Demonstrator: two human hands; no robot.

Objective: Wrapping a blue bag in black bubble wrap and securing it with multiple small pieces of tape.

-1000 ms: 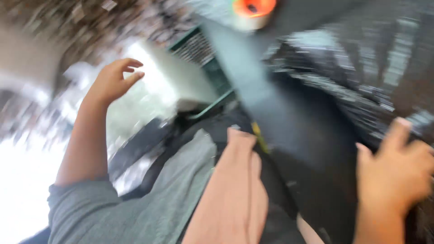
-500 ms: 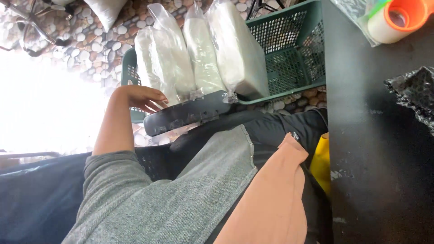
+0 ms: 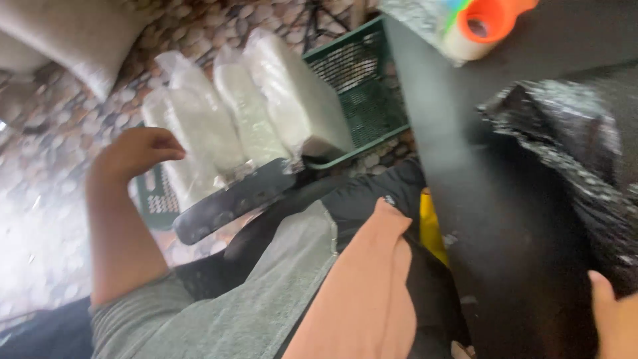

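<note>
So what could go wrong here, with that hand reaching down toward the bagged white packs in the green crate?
1. The left hand reaches sideways past the chair armrest; it might knock the leaning white packs out of the green crate.
2. The tape roll sits near the dark table's edge and could be nudged off.
3. The black crinkled bag, beside the right hand, could slide.
</note>
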